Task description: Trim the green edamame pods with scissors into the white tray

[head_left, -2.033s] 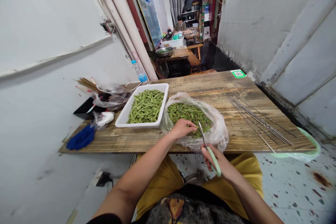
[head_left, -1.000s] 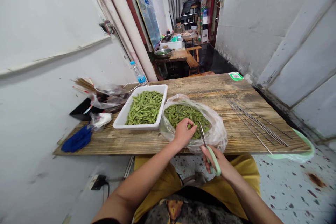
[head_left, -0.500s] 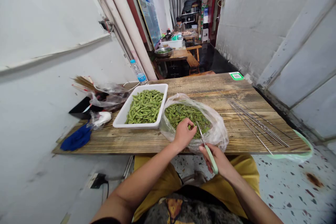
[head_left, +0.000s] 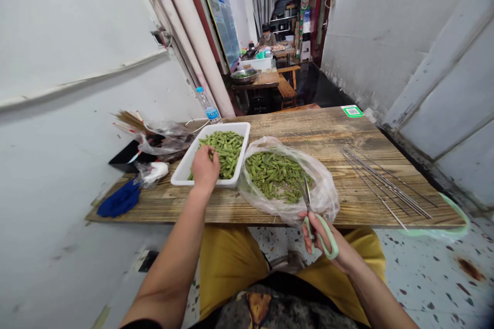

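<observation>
My left hand (head_left: 205, 168) hovers over the near end of a white tray (head_left: 180, 178) heaped with green bean pods (head_left: 226, 146), fingers curled down on a pod. A clear plastic bag (head_left: 327, 191) holding more green pods (head_left: 276, 175) lies open just right of the tray on the wooden table (head_left: 309, 128). At the table's front edge, below the bag, my right hand (head_left: 335, 252) grips green-handled scissors (head_left: 321, 234); the blades point up toward the bag.
Thin metal skewers (head_left: 386, 182) lie on the table's right side. At the left are a blue cloth (head_left: 119, 200), bagged bamboo sticks (head_left: 154, 136) and a water bottle (head_left: 206, 105). A green basin (head_left: 457, 222) sits low right. A person (head_left: 266, 36) sits far back.
My left hand left the plastic bag and moved left over the white tray. My right hand drew the scissors slightly back and right from the bag.
</observation>
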A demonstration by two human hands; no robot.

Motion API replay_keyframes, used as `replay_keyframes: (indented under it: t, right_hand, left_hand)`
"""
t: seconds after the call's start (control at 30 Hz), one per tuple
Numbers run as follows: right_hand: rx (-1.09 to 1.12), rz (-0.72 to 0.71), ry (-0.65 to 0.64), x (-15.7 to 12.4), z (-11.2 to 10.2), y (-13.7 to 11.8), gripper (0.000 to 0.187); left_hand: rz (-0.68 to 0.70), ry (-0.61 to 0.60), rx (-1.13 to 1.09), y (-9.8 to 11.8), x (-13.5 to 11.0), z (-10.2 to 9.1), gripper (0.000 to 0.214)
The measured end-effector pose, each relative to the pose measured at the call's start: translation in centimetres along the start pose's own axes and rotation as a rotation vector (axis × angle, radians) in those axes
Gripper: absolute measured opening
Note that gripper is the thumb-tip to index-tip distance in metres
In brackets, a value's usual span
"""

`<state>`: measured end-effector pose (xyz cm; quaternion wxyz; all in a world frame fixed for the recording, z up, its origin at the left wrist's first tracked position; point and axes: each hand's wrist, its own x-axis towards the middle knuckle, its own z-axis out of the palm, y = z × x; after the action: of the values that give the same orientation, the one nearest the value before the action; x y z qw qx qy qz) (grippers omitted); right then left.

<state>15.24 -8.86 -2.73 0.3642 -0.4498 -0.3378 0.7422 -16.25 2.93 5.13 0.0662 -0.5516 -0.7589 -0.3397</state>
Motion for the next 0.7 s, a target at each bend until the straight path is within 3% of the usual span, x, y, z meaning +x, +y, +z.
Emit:
replay_keyframes:
  t: [0.1, 0.17, 0.2, 0.27, 0.33, 0.43, 0.5, 0.6, 0.7]
  right_hand:
    - [-0.026, -0.018, 0.014, -0.1, 0.2, 0.0, 0.045]
    - [-0.052, -0.035, 0.018, -0.1, 0.2, 0.1, 0.044]
    - [-0.06, -0.042, 0.017, 0.0, 0.3, 0.2, 0.043]
    - [-0.069, -0.047, 0.01, 0.1, 0.4, 0.4, 0.04]
    - [-0.085, -0.043, -0.003, 0.0, 0.6, 0.5, 0.04]
    - [-0.099, -0.027, -0.016, -0.1, 0.7, 0.7, 0.042]
    - [-0.09, -0.02, -0.015, -0.1, 0.7, 0.9, 0.044]
    - [-0.082, -0.01, -0.01, -0.1, 0.3, 1.0, 0.044]
    - [-0.088, -0.009, 0.011, 0.0, -0.3, 0.9, 0.045]
  left_hand:
    - [0.057, -0.106, 0.204, 0.4, -0.2, -0.2, 0.034]
    - [0.183, -0.11, 0.207, 2.1, -1.5, 0.7, 0.032]
    - [0.285, -0.167, 0.16, 3.1, -2.4, 1.5, 0.028]
    - [0.516, -0.464, 0.038, 5.3, -4.2, 3.6, 0.025]
    - [0.566, -0.653, 0.057, 7.0, -6.0, 5.7, 0.023]
    - [0.494, -0.648, 0.179, 8.2, -8.1, 8.1, 0.021]
    - [0.527, -0.66, 0.13, 8.1, -9.1, 8.8, 0.025]
    - [0.608, -0.771, -0.02, 7.1, -9.4, 9.1, 0.032]
    - [0.552, -0.768, -0.034, 6.2, -8.7, 8.5, 0.036]
